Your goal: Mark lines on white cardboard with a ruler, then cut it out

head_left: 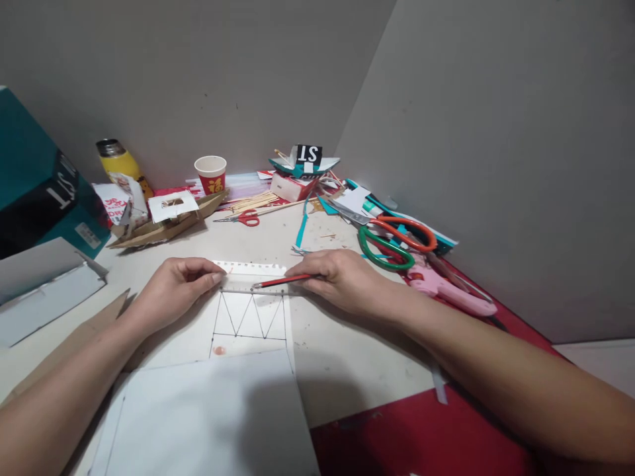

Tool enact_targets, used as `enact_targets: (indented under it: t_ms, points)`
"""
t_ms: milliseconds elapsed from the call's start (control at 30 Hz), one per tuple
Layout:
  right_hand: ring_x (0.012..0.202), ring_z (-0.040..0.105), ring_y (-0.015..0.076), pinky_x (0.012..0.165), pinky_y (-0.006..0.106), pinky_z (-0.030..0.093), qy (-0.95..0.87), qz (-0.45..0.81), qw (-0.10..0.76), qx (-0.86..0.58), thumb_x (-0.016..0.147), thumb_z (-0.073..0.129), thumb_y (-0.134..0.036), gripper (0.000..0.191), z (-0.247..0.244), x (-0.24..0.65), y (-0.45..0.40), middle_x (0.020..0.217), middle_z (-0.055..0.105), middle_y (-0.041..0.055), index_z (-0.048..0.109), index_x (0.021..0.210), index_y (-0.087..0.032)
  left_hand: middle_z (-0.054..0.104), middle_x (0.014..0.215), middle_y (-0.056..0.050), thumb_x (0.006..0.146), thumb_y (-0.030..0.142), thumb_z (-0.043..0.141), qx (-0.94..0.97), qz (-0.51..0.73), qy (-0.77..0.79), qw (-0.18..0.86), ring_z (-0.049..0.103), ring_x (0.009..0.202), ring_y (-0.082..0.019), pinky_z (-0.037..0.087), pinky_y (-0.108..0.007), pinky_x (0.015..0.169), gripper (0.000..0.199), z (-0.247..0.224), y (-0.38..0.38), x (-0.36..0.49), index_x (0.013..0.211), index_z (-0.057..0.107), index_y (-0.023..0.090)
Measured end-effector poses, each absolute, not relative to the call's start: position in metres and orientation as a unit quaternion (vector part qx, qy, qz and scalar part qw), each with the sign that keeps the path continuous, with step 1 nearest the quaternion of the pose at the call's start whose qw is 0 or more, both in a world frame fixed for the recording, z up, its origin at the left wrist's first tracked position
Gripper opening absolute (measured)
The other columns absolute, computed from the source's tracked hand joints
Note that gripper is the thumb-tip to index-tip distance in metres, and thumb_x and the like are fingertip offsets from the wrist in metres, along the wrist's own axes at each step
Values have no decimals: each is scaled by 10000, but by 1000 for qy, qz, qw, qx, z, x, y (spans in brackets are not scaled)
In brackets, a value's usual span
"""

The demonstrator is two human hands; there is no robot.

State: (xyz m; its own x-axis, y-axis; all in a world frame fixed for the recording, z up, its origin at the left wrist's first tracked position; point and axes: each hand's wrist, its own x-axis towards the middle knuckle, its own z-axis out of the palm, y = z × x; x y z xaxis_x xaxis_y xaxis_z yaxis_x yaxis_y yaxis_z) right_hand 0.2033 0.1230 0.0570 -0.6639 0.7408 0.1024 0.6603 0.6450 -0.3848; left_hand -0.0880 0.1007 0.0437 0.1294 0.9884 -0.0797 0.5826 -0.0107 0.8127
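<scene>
A clear ruler [241,282] lies across the upper part of a white paper [248,317] with a black zigzag drawn between lines. My left hand [181,291] pinches the ruler's left end between thumb and fingers. At the other end, my right hand [337,281] holds a red and black pen [288,281], its tip pointing left over the ruler, with the fingers at the ruler's right end. A larger white sheet [208,416] covers the lower part of the drawing.
Behind my hands are small red scissors [248,217], a paper cup [211,175], a cardboard boat [173,228] and wooden sticks [255,201]. Large scissors [387,241] and a pink glue gun [449,291] lie right. Boxes [44,284] stand left.
</scene>
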Motion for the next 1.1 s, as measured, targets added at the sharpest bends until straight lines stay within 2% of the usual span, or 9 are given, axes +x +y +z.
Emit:
enact_targets:
  t_ms: [667, 867, 1100]
  points:
    - [851, 692, 217, 751, 303, 489, -895, 147, 126, -401, 886, 623, -138, 215, 54, 201, 127, 933, 778, 60, 769, 1036, -190, 774, 815, -24, 792, 449, 660, 665, 272, 610, 333, 648, 729, -194, 493, -291, 695, 231, 47, 101, -85, 822, 768, 248]
    - [855, 691, 207, 746, 290, 479, -898, 137, 128, -397, 890, 624, -154, 205, 53, 202, 127, 933, 775, 47, 766, 1026, -214, 744, 703, -16, 772, 483, 658, 664, 262, 620, 325, 629, 659, -194, 496, -294, 660, 256, 48, 100, -83, 810, 773, 257]
    - [907, 697, 216, 779, 309, 480, -904, 117, 133, -389, 889, 644, -170, 187, 49, 204, 129, 978, 784, 42, 762, 1020, -229, 758, 752, -16, 747, 490, 662, 656, 259, 631, 324, 618, 660, -185, 485, -280, 641, 259, 53, 99, -80, 792, 773, 261]
